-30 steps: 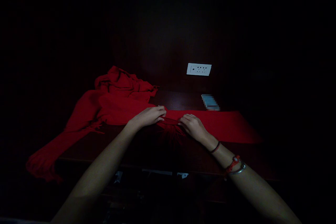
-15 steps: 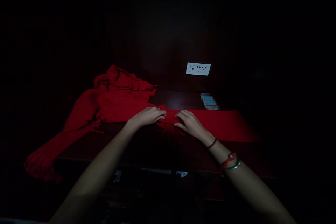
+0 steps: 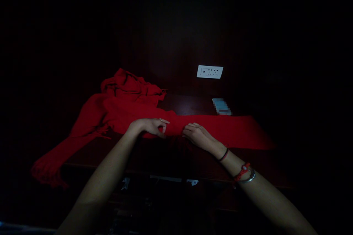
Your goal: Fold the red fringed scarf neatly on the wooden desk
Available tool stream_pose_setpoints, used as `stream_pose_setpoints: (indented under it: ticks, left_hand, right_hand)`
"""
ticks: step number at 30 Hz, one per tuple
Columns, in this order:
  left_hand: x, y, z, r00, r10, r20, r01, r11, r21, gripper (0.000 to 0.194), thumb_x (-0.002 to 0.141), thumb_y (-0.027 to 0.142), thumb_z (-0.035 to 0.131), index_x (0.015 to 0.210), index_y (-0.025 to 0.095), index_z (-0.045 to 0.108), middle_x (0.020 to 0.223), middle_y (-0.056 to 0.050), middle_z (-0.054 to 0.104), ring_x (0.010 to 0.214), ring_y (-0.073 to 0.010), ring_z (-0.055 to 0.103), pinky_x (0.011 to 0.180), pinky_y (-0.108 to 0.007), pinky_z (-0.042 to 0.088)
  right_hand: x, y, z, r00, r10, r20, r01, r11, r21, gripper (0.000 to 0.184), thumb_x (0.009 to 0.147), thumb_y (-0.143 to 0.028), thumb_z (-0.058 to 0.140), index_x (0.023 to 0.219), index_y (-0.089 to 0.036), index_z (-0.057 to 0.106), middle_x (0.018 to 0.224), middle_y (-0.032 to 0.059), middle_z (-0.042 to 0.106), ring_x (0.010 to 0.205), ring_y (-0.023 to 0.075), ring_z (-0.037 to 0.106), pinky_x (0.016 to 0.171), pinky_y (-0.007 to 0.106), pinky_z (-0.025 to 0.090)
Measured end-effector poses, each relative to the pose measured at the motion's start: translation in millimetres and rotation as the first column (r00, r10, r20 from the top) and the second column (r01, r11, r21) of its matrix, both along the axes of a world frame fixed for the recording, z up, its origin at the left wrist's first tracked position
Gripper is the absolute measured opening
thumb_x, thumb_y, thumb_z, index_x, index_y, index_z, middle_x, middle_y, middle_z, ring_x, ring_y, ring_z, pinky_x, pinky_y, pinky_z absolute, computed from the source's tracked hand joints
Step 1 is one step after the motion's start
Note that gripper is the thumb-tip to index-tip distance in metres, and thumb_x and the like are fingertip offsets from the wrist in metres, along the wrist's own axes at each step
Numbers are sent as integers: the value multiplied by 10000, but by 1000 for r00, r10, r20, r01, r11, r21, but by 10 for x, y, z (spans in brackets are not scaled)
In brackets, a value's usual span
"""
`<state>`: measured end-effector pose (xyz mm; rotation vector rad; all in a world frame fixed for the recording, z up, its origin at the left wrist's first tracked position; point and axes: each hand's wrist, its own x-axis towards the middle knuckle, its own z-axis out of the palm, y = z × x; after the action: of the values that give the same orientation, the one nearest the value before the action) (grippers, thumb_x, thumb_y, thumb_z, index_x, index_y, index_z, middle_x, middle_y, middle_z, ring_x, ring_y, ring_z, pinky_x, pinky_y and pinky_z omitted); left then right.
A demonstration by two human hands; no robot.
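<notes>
Red scarf (image 3: 234, 131): fringed, right end super dim
Left grip (image 3: 151, 126): wide-ish
Right grip (image 3: 199, 136): curled, can't tell if pinching

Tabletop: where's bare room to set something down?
Small bare patch of table between the bunched red cloth and the blue item. Dim strip between cloth and near edge. Crowded: mid-cloth, with left hand and right hand. Far right: too dark.
</notes>
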<state>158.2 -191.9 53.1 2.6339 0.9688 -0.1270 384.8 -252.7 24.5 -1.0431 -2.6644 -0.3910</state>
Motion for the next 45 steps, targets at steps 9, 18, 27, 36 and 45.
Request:
stream_pose_setpoints:
  ticks: [9,18,27,36,45]
  left_hand:
    - [320,223,-306,988,147,45,-152,975,160,499,852,502,203,1288,271,279,1397,-52,195,1268,-261,136,963,-482,184]
    - [355,614,-298,960,279,-36,-272,952,143,558,831,554,194,1279,254,337,1396,-78,184,1259,-318,141,961,-510,170]
    - [816,909,-429,989,23,149,-69,949,309,215,806,255,462,964,151,563,962,-69,581,898,-166,519,792,-262,390]
    - [794,883,-395,979,-63,195,-40,874,484,264,871,284,334,998,165,533,992,-69,532,923,-166,497,803,-285,383]
    - [132,451,-439,977,-187,106,151,949,278,538,834,479,343,1317,274,225,1398,-36,197,1280,-207,123,1016,-385,147]
  right_hand:
    - [29,-45,-47,990,85,115,-84,996,-18,134,817,-104,438,847,-147,562,844,41,633,745,127,580,680,243,427]
    - [15,-46,-156,990,128,56,-130,990,45,264,857,-157,367,1053,-140,544,1161,96,529,1059,169,479,839,314,407]
    - [37,-52,-109,980,117,159,-132,987,88,192,852,-178,396,801,-161,580,772,42,556,752,137,485,662,268,364]
    - [85,-30,-106,978,109,178,-117,993,30,155,844,-171,417,839,-164,571,758,27,537,668,112,465,535,234,310]
    - [71,-53,-71,985,117,129,-111,992,-53,173,846,-147,399,816,-163,568,747,24,544,649,100,476,541,221,327]
